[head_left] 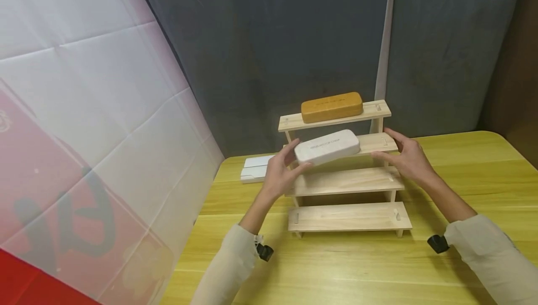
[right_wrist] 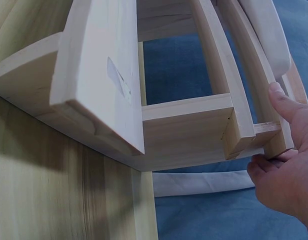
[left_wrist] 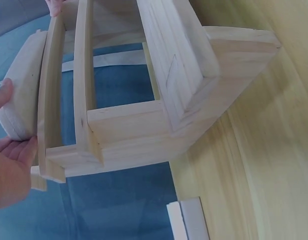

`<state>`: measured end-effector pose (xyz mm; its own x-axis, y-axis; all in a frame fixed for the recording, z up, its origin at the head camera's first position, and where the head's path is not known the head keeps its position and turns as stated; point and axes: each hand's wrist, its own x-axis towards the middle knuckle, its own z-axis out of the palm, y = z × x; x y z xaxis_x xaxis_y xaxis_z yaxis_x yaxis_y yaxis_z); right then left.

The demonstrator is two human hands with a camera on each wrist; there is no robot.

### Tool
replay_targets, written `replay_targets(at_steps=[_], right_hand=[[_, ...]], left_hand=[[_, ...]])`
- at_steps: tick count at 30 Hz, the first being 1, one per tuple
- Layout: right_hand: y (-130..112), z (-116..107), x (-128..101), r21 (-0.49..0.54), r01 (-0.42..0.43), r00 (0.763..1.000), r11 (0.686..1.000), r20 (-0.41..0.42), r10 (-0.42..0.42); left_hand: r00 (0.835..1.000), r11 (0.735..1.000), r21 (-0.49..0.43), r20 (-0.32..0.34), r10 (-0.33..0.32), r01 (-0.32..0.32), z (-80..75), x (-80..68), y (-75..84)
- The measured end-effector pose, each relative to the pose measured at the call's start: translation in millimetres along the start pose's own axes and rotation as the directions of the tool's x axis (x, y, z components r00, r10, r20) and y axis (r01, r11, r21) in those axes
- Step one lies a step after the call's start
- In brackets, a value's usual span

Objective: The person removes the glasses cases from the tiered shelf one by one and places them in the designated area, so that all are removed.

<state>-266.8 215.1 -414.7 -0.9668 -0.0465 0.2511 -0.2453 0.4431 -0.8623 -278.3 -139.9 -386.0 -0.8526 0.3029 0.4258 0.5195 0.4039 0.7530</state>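
Observation:
A four-tier wooden step shelf (head_left: 349,181) stands on the yellow table (head_left: 336,267). A tan case (head_left: 331,106) lies on its top tier. A white case (head_left: 327,146) lies slanted on the second tier. My left hand (head_left: 297,155) grips the white case's left end, thumb above and fingers beneath; the left wrist view shows this hand (left_wrist: 14,120) around the case end (left_wrist: 21,95) beside the shelf's frame (left_wrist: 134,125). My right hand (head_left: 380,142) pinches the right end of the second tier, thumb on top. In the right wrist view that hand (right_wrist: 266,125) holds the plank (right_wrist: 186,115); the white case (right_wrist: 266,30) shows above.
Flat white boxes (head_left: 256,169) lie on the table behind the shelf's left side. A grey fabric backdrop (head_left: 273,39) hangs behind the table. A white and red banner (head_left: 84,132) slants along the table's left edge.

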Motion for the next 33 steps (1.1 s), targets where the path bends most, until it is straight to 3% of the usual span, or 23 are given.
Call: replay_targets(at_steps=[13, 26, 33], right_hand=[[-0.9, 0.5, 0.5, -0.011, 0.007, 1.000, 1.000, -0.002, -0.007], [-2.3, 0.0, 0.3, -0.022, 0.019, 1.000, 1.000, -0.003, -0.019], [-2.1, -1.0, 0.8, -0.041, 0.009, 1.000, 0.999, 0.001, -0.009]], left_hand=[[0.999, 0.999, -0.040, 0.019, 0.026, -0.025, -13.6, -11.3, -0.9], [0.997, 0.993, -0.089, -0.005, 0.075, -0.075, -25.8, -21.5, 0.4], [0.998, 0.990, -0.121, 0.004, 0.067, -0.066, -32.2, -27.0, -1.3]])
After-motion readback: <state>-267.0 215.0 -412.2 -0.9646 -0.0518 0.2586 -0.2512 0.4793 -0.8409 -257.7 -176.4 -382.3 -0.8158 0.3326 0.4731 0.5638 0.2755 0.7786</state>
